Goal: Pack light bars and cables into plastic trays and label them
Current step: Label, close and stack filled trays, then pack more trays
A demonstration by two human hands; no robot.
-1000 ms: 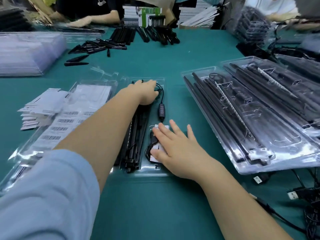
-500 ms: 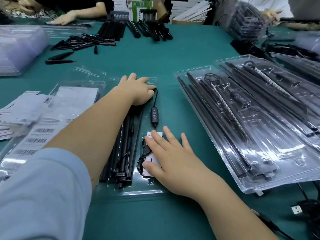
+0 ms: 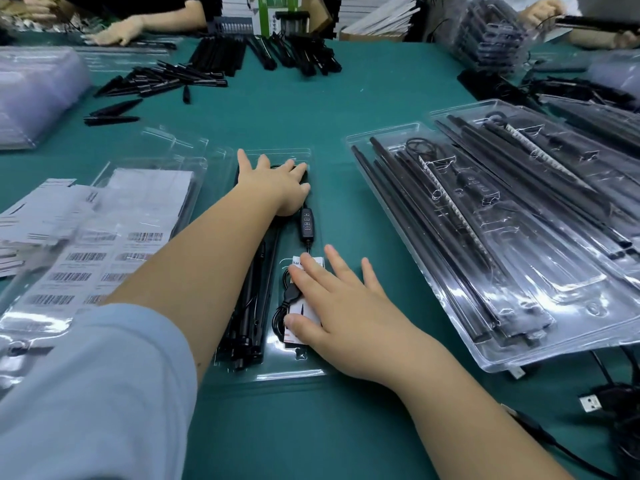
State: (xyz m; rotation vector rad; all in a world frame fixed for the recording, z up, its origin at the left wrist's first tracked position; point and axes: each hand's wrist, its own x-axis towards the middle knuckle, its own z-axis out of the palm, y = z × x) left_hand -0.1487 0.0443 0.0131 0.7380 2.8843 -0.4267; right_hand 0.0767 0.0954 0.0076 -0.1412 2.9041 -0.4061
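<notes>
Left hand: I am pressing it flat, fingers released, on the far end of the clear tray. Right hand: I am laying it flat, grasping nothing, on the near end, over the coiled cable and white card. Light bars: lying in the tray's left channel. Step, as I judge it: seating the contents. Next: a barcode label from the sheets left of the tray.

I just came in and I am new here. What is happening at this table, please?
A person is packing a clear plastic tray on the green table. The left hand presses flat on its far end, the right hand on the cable and white card. Black light bars lie inside. Filled trays are stacked to the right.
</notes>
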